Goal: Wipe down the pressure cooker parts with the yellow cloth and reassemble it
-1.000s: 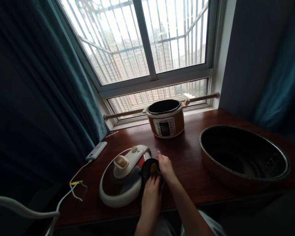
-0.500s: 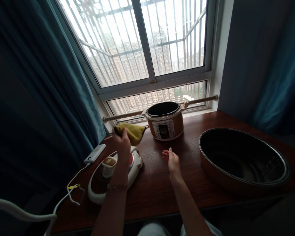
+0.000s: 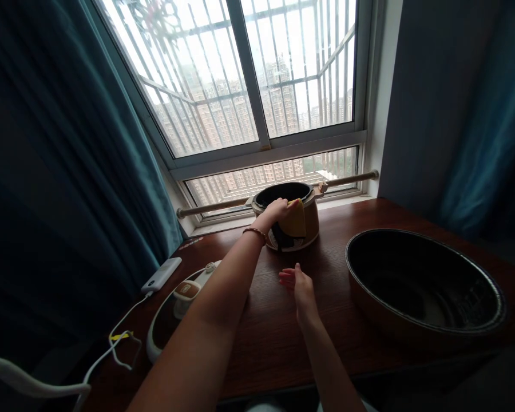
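My left hand (image 3: 278,210) is closed on a yellow cloth (image 3: 295,222) with a dark edge. The cloth hangs over the front rim of the brown and white cooker body (image 3: 311,223) and covers much of its control panel. My right hand (image 3: 300,286) is held over the table just in front of the cooker, fingers apart, holding nothing. Beneath my left forearm lies the cooker lid (image 3: 187,290), white-rimmed with a brown handle, partly hidden by the arm.
A large dark inner pot (image 3: 416,280) stands at the right of the wooden table (image 3: 278,343). On the left are a white power bank (image 3: 162,274) and a white cable (image 3: 95,363). A rail (image 3: 214,207) crosses behind the cooker, below the window.
My left hand has moved right and forward with the cloth, from above the lid to the cooker's front rim. My right hand has barely moved.
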`<action>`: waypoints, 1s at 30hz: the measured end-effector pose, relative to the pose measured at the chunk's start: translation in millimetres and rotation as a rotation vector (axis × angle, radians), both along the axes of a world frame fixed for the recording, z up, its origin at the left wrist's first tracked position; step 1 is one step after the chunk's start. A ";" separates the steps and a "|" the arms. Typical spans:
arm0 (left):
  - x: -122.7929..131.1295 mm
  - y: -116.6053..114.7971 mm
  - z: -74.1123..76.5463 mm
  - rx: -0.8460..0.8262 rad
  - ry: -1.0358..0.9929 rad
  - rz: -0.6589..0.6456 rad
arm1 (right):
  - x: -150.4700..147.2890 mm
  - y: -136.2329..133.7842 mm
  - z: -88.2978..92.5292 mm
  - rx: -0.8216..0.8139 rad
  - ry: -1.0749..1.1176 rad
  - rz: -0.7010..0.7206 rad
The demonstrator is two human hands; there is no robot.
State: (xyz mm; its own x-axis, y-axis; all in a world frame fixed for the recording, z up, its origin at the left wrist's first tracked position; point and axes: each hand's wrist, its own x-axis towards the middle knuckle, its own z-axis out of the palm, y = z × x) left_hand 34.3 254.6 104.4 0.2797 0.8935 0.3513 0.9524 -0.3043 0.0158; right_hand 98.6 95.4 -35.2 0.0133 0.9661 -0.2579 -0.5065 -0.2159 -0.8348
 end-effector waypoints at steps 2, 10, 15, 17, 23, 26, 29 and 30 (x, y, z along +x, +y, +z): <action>-3.1 8.1 -0.7 -0.049 0.068 0.019 | -1.9 0.8 -1.9 -0.004 -0.001 0.007; -1.5 11.1 -6.4 -0.092 0.213 0.064 | -3.9 -2.1 -2.9 0.020 0.012 0.021; -2.5 -9.8 -7.9 -0.044 0.231 0.015 | -5.4 -0.9 -3.4 0.016 0.017 0.050; -2.1 -20.1 -10.4 -0.007 0.218 0.011 | -7.3 -1.6 -2.3 0.027 0.061 0.099; 5.4 -49.8 -20.5 0.109 0.167 0.046 | -7.3 -7.8 7.3 0.029 0.242 0.203; 8.8 -64.1 -22.5 0.135 0.156 0.058 | -3.1 -8.2 10.1 0.007 0.258 0.143; 9.8 -81.0 -23.6 0.166 0.150 0.055 | 0.6 -7.4 10.8 -0.071 0.257 0.083; 9.6 -87.4 -24.1 0.182 0.149 0.047 | 1.1 -7.7 11.1 -0.093 0.250 0.060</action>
State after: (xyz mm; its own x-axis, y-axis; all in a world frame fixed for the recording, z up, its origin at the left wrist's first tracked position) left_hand 43.9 167.2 80.3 0.2999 0.8325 0.4659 0.9534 -0.2446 -0.1767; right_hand 99.7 87.7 -24.1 -0.1182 0.9352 -0.3337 -0.6783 -0.3215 -0.6607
